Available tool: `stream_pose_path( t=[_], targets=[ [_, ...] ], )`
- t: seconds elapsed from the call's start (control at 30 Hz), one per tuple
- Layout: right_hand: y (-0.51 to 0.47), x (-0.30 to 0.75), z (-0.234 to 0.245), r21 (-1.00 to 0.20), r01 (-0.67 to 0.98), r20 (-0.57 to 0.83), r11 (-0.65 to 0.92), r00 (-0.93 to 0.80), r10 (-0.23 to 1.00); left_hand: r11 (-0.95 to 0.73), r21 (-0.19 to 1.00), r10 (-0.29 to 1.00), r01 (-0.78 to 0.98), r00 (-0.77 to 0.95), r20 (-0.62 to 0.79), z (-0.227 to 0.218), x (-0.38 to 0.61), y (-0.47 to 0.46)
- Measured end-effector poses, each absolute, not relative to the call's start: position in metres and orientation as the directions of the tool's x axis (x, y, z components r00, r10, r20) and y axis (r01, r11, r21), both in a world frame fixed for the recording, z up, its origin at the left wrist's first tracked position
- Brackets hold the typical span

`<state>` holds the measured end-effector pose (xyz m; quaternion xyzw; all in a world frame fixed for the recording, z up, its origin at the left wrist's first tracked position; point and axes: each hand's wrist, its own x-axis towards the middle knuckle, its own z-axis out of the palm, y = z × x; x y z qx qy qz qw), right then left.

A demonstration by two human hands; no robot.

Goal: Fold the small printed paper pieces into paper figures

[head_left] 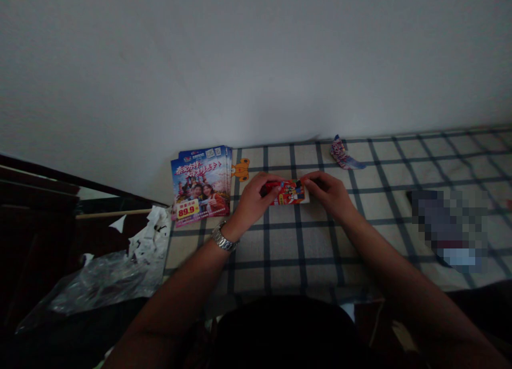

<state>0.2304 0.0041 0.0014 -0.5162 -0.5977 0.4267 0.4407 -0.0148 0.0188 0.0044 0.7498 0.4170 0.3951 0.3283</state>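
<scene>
Between my hands is a small red printed leaflet (288, 192) with colourful cartoon figures and a pale lower edge, lying low over the checked cloth; it looks folded. My left hand (256, 195), with a metal watch on its wrist, grips the left end, thumb on top. At the upper right corner, the thumb and forefinger of my right hand (327, 192) pinch the edge. A stack of blue and pink flyers (200, 185) lies to the left of my left hand. Beside it sits an orange bear-shaped cutout (240, 170).
A crumpled or folded printed paper strip (344, 154) lies near the wall. On the right is a dark, pixelated object (444, 227). Clear plastic wrap (102, 278) and torn white paper (150, 238) lie beyond the left edge of the checked tablecloth (264, 251).
</scene>
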Motion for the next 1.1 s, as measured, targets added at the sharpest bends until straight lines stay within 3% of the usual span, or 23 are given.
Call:
stream_pose_path(
  t=[0.67, 1.1],
  targets=[
    [0.002, 0.229, 0.008, -0.929, 0.351, 0.113, 0.117, -0.031, 0.993, -0.403, 0.857, 0.884, 0.322, 0.381, 0.272, -0.001, -0.014, 0.017],
    [-0.002, 0.229, 0.013, -0.926, 0.331, 0.118, 0.182, -0.204, 0.972, -0.306, 0.911, 0.829, 0.278, 0.548, 0.112, 0.006, -0.015, 0.016]
  ],
)
